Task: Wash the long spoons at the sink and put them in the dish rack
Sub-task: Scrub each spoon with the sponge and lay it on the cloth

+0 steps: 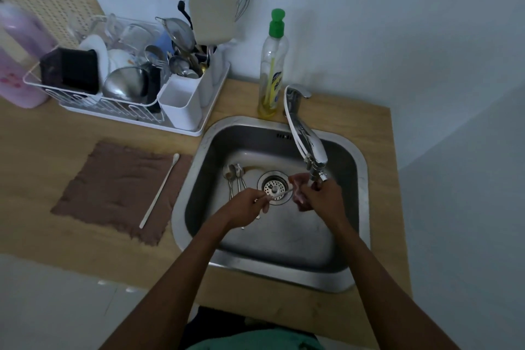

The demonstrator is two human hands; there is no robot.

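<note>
Over the steel sink (360,167), my left hand (247,207) grips the handle of a long spoon (279,195) that reaches across the drain towards my right hand. My right hand (322,196) is closed on a pink sponge (298,183) under the tap spout, pressed around the spoon's far end. Several more metal spoons (234,176) lie in the basin, left of the drain. A long white spoon (160,189) rests on the brown cloth (113,187) left of the sink. The white dish rack (181,106) stands at the back left, full of dishes and utensils.
A chrome tap (302,133) arches over the sink from the back. A dish-soap bottle with a green cap (272,65) stands behind the sink. A pink bottle (17,45) is at the far left. The wooden counter (42,150) ends just right of the sink.
</note>
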